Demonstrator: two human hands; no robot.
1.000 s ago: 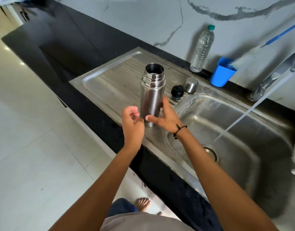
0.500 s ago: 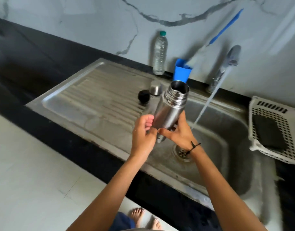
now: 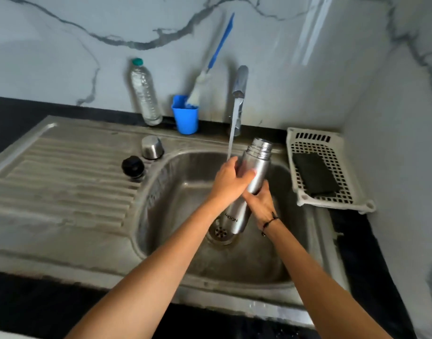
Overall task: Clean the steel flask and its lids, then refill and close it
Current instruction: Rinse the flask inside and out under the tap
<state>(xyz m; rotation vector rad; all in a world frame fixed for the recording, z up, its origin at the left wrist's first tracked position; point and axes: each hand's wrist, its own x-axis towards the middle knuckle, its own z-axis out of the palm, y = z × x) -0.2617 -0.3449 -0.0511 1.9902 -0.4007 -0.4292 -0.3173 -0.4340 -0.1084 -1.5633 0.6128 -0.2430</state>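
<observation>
The open steel flask (image 3: 255, 165) is tilted over the sink basin (image 3: 176, 192), its mouth up and to the right. My left hand (image 3: 231, 179) wraps round its upper body, and the running water from the tap (image 3: 240, 94) lands on that hand. My right hand (image 3: 260, 204) grips the flask lower down, from the right. The steel cup lid (image 3: 152, 147) stands upside down on the drainboard (image 3: 63, 172), and the black inner lid (image 3: 133, 166) stands in front of it.
A clear plastic bottle (image 3: 144, 94) and a blue cup (image 3: 185, 116) holding a blue-handled brush (image 3: 210, 64) stand by the wall. A white basket (image 3: 327, 167) with a dark scrub pad (image 3: 316, 173) lies right of the sink. The drain (image 3: 220, 232) is below the flask.
Both hands carried the flask from the drainboard rightward over the basin to the water stream. The left hand went from beside the flask to gripping its upper body.
</observation>
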